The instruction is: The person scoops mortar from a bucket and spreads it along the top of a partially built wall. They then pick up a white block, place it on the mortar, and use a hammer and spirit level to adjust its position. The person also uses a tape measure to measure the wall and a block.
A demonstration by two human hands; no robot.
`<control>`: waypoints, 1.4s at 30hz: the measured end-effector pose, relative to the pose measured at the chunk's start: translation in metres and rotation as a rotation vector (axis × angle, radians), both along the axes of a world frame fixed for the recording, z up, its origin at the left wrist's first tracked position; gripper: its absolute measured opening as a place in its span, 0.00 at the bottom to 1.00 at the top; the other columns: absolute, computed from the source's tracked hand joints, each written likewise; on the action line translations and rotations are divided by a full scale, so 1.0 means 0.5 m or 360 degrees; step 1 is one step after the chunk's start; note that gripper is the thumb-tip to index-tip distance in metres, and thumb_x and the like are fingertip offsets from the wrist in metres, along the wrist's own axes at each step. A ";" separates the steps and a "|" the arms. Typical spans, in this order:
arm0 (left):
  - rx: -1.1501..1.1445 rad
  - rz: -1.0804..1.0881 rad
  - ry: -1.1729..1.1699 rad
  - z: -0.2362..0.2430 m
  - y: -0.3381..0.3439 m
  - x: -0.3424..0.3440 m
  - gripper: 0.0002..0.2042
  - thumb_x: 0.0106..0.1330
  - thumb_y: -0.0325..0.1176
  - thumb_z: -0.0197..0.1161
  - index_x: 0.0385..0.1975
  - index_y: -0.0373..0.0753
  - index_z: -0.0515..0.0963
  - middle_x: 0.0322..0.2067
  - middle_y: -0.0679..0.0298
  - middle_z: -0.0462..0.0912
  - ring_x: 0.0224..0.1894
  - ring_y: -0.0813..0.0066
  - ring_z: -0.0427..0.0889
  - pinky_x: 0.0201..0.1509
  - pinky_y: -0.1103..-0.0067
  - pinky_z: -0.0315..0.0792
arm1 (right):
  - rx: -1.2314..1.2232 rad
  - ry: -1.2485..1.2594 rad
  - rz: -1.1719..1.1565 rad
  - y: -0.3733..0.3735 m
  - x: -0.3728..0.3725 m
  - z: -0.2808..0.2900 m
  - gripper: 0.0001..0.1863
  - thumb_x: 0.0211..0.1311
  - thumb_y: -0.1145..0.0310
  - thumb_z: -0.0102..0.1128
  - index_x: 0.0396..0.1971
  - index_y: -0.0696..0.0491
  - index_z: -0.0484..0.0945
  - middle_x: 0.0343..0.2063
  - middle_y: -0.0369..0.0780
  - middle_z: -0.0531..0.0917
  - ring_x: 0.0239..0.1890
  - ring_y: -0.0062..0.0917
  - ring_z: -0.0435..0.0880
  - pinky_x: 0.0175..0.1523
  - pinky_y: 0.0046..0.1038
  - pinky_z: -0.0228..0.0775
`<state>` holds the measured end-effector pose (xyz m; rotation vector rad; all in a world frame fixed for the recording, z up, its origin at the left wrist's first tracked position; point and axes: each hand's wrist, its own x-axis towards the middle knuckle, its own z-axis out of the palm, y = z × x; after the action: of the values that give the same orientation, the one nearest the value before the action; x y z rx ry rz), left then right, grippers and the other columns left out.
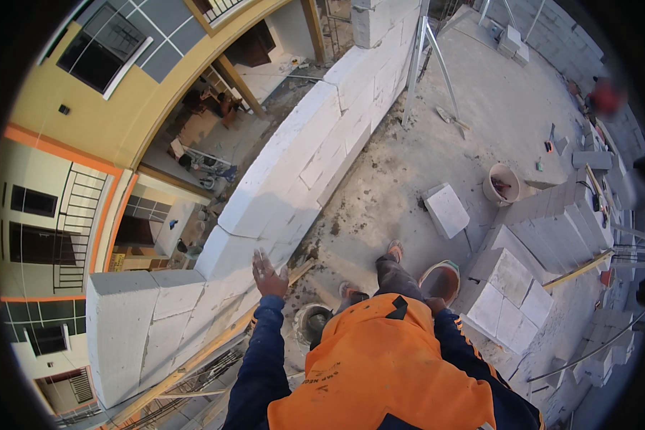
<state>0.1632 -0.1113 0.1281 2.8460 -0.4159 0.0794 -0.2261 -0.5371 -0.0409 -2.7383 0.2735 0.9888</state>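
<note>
Head view, bucket (443,272) by right hand (436,304), tub (504,171), seemingly dark contents (502,185)

Block wall (287,172) left of legs (392,271), block stack (507,295) right; bucket (441,284) between legs and stack.

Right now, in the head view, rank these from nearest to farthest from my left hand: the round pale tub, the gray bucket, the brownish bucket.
From your left hand:
1. Gray bucket, on the floor, left side.
2. Brownish bucket, by your right hand.
3. Round pale tub, farther ahead on the right.
</note>
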 end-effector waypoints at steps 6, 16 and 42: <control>0.0220 0.0317 -0.0124 0.078 -0.089 0.236 0.46 0.55 0.45 0.67 0.71 0.33 0.52 0.72 0.47 0.48 0.73 0.47 0.49 0.73 0.58 0.48 | 0.0048 -0.0041 -0.0145 -0.080 0.056 0.024 0.11 0.61 0.61 0.52 0.33 0.49 0.82 0.33 0.41 0.87 0.36 0.35 0.87 0.35 0.39 0.78; 0.0345 0.0499 -0.0023 0.054 -0.270 0.351 0.50 0.53 0.47 0.68 0.72 0.32 0.47 0.72 0.44 0.45 0.74 0.46 0.45 0.74 0.58 0.46 | -0.0150 -0.0129 -0.0071 -0.288 0.011 0.039 0.09 0.59 0.60 0.55 0.29 0.47 0.81 0.27 0.36 0.85 0.33 0.30 0.87 0.34 0.34 0.78; 0.0738 -0.0465 -0.0343 0.002 -0.926 0.801 0.44 0.60 0.57 0.60 0.68 0.30 0.55 0.70 0.45 0.55 0.73 0.51 0.54 0.73 0.64 0.53 | 0.0068 0.0248 -0.1970 -0.210 0.178 0.113 0.13 0.57 0.65 0.54 0.34 0.52 0.87 0.34 0.45 0.87 0.41 0.37 0.87 0.46 0.37 0.79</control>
<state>0.5637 -0.5740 0.1292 3.1945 -1.0099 0.2661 -0.1369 -0.6422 0.0156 -1.7959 1.6395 0.7448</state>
